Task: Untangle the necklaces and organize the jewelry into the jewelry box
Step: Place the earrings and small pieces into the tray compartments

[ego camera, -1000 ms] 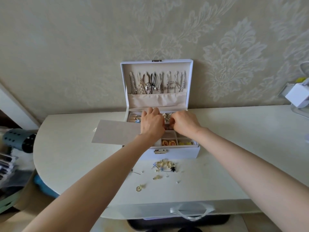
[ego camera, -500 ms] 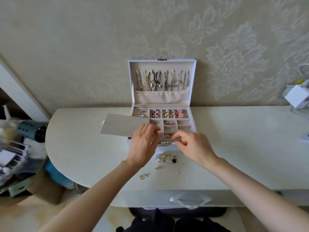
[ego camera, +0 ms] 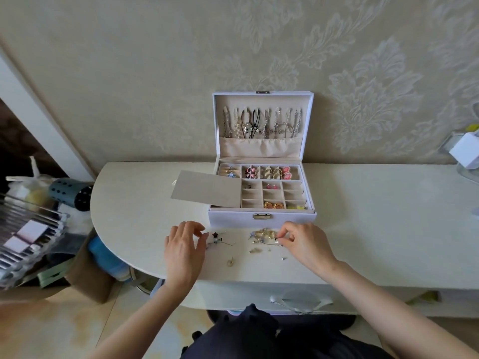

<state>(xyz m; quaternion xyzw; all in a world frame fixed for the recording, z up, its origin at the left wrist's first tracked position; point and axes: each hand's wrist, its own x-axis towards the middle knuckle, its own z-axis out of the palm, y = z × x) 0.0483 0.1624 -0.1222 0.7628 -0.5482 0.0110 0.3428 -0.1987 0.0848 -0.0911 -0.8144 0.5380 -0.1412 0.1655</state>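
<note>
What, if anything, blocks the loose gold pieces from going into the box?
Nothing visible: the gold pieces lie just before the jewelry box, lid up, right compartments open. A beige panel covers only its left part.

I see a white rectangular jewelry box (ego camera: 233,220), smooth outside, matt beige cloth lining (ego camera: 260,149), shiny metal clasp (ego camera: 262,216).
</note>
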